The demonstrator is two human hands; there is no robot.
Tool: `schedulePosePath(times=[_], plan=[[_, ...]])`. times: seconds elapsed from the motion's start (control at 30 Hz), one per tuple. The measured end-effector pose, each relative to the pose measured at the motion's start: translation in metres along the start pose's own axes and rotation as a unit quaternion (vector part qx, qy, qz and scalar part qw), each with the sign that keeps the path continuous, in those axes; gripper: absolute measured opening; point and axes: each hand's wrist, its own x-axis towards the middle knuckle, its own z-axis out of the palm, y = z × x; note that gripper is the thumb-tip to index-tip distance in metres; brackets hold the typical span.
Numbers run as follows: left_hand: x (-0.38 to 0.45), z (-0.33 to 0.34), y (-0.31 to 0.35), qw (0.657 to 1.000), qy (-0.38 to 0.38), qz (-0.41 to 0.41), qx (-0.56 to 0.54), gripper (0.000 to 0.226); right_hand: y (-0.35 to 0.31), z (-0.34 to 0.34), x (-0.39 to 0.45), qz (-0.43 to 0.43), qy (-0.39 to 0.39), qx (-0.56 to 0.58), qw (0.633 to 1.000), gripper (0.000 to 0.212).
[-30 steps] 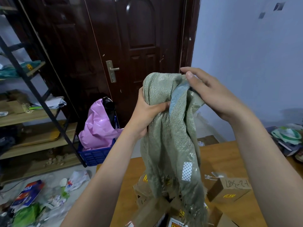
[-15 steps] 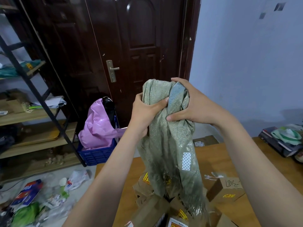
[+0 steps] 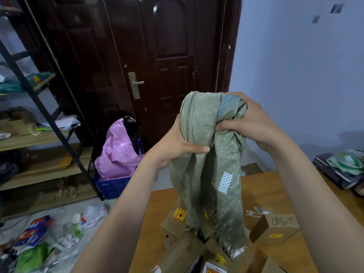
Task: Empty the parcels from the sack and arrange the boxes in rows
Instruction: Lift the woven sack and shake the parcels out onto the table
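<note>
Above table (image 3: 275, 186), both hands bunch limp, frayed grey-green sack (image 3: 206, 174)

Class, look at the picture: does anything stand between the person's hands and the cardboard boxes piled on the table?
Yes. Both the left hand and right hand grip the bunched green sack, which hangs down over the boxes on the table. It must be set aside before the hands can reach them.

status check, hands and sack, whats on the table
Left hand and right hand both grip the bunched sack, held above the table. Boxes piled loose below, not in rows.
</note>
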Motion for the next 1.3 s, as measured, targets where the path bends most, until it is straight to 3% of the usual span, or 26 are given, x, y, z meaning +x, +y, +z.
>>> schedulePosePath(times=[0.23, 0.5, 0.83, 1.3], plan=[[-0.004, 0.009, 0.001, 0.999, 0.009, 0.020, -0.049, 0.129, -0.004, -0.005, 0.001, 0.045, -0.017, 0.110, 0.993, 0.063], [0.000, 0.024, 0.007, 0.989, 0.064, 0.057, -0.121, 0.123, -0.013, -0.005, -0.002, 0.069, -0.033, 0.186, 0.980, 0.042], [0.000, 0.024, 0.027, 0.983, 0.094, 0.097, -0.127, 0.120, -0.029, -0.010, -0.001, 0.046, -0.035, 0.200, 0.978, 0.039], [0.000, 0.022, 0.028, 0.981, 0.109, 0.101, -0.123, 0.116, -0.028, -0.005, -0.003, 0.082, -0.049, 0.210, 0.973, 0.027]])
